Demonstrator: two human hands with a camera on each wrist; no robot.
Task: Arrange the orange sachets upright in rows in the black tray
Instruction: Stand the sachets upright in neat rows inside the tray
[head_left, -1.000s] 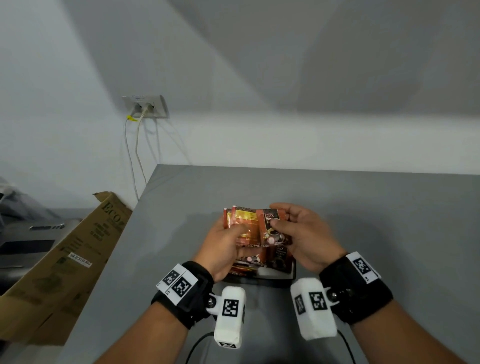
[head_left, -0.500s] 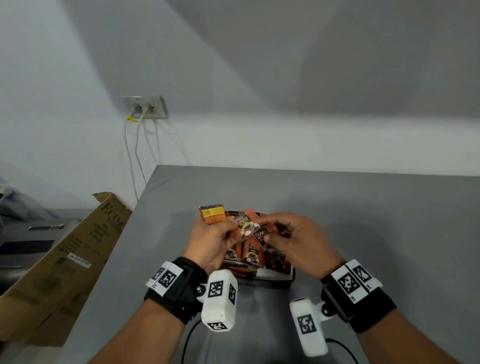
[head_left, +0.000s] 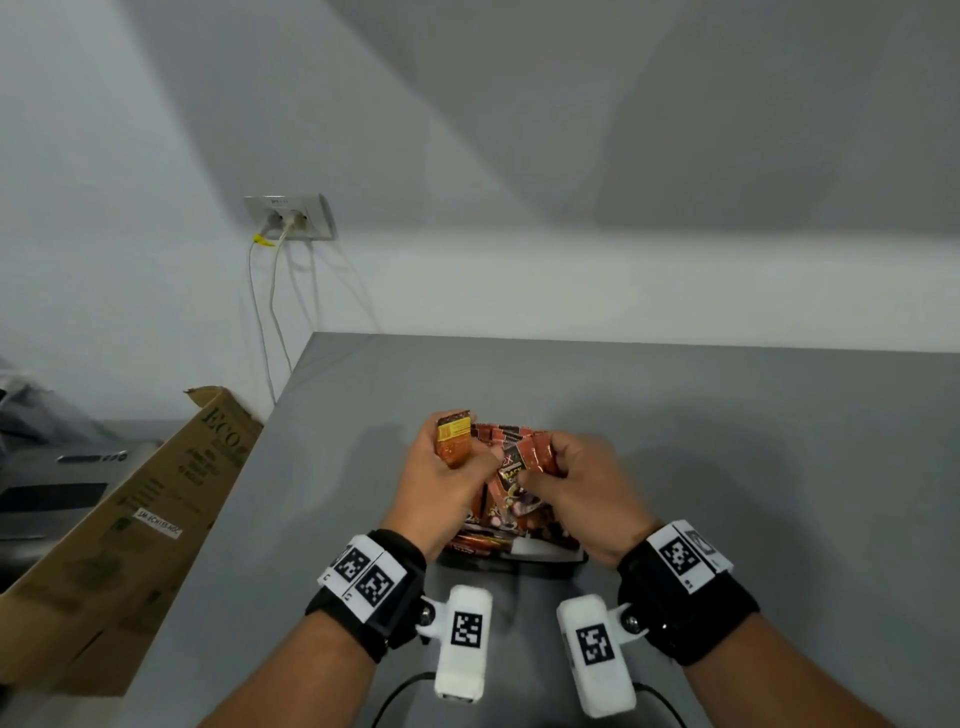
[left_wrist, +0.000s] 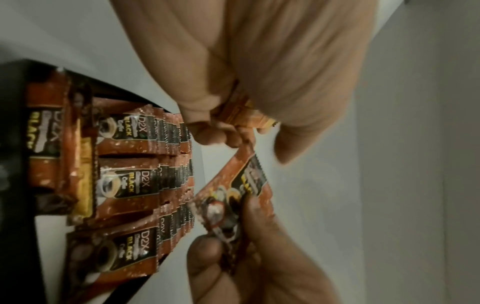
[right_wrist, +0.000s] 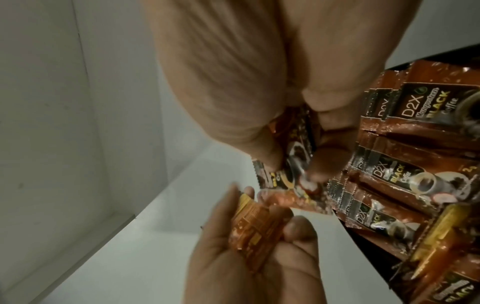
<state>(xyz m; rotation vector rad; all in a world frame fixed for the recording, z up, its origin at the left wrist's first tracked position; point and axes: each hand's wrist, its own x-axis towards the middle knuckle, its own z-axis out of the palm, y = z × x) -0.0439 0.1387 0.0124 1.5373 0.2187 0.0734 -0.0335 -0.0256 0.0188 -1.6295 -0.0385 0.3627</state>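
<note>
2 hands work over 1 black tray (head_left: 550, 557) on the grey table (head_left: 727, 441). The left hand (head_left: 441, 486) curls its fingers round a small stack of orange sachets (head_left: 453, 440), held back side out; how many are in it I cannot tell. The right hand (head_left: 576, 493) pinches 1 single sachet (head_left: 514, 470), tilted, between thumb and fingertips just above the tray. The head view hides most of the tray behind the hands. The left wrist view shows 3 rows of upright sachets (left_wrist: 145, 181) packed inside it, plus a few sachets lying flat beside them. 1 cardboard box (head_left: 135, 519) leans at the table's left edge.
</note>
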